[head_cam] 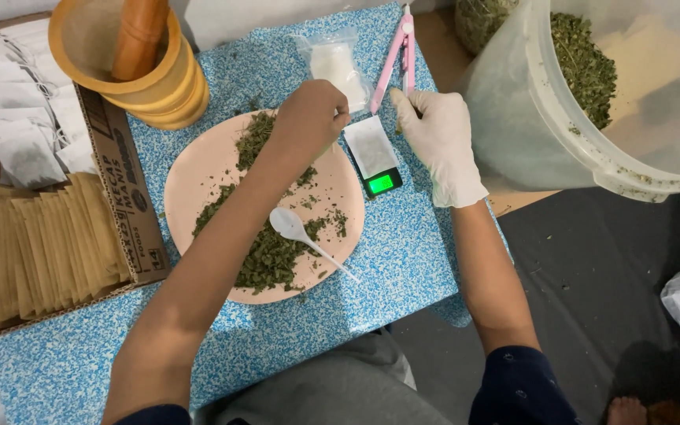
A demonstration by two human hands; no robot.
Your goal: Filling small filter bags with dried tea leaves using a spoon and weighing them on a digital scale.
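Hands (379,126) flank flat white sachet (370,145).

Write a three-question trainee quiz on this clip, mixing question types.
1. True or false: the right hand wears a white glove.
2. What lies on the pink plate beside the dried green leaves?
A. a knife
B. a white plastic spoon
C. a pair of scissors
3. Fill in: the small white sachet rests on a pocket ____ with a green display.

Key
1. True.
2. B.
3. Scale. The bare left hand is closed just left of the sachet; what it pinches cannot be made out.
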